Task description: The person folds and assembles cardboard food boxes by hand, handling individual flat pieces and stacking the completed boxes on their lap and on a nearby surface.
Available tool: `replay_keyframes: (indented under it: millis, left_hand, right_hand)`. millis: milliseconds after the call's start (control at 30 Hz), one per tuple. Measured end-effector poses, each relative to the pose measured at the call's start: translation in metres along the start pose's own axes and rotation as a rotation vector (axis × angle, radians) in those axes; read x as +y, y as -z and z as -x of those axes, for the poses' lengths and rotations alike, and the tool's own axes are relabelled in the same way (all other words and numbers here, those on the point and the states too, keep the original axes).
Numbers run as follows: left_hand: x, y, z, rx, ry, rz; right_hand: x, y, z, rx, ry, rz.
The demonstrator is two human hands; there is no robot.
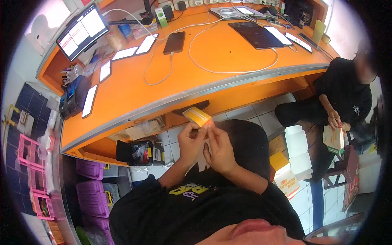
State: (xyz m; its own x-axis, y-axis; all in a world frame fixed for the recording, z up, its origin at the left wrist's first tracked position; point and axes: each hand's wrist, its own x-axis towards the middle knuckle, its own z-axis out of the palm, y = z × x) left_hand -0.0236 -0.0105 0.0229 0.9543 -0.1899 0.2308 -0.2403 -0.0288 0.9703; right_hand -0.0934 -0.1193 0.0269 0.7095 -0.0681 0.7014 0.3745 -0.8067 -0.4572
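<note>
In front of my chest, just past the orange counter's near edge, I hold a small yellow carton (197, 116) with a white pattern and an orange-red end. My left hand (190, 143) pinches its lower side. The fingers of my right hand (221, 152) are closed at its orange-red corner, close against the left fingertips. My fingers hide the lower part of the carton, so I cannot tell whether it is folded flat. Below my hands a pale strip (201, 161) shows against my dark clothes; what it belongs to is unclear.
On the orange counter (212, 53) lie several phones, a dark tablet (256, 35) and cables, with a monitor (83, 32) at left. To my right are stacked cartons (283, 173) and white open cartons (297, 147). A seated co-worker (341, 94) handles another carton (333, 138). Purple bins (92, 198) stand lower left.
</note>
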Motion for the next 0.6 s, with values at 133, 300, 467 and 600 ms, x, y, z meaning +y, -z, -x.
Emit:
replay_keyframes:
  millis: [133,300,467,600]
  left_hand:
    - [0.002,0.002,0.001,0.075,0.066,0.115]
    - [-0.006,0.002,0.006,-0.011,-0.008,0.229]
    - [0.0,-0.007,0.008,-0.377,-0.308,-0.051]
    - [0.005,-0.02,0.015,-0.354,-0.546,-0.546]
  right_hand:
    - [0.007,-0.002,0.002,0.011,-0.03,0.023]
    - [0.016,-0.005,0.009,-0.131,-0.292,-0.03]
    - [0.028,-0.004,0.002,0.08,-0.638,-0.703]
    - [0.038,-0.001,-0.002,0.373,-0.753,-1.141]
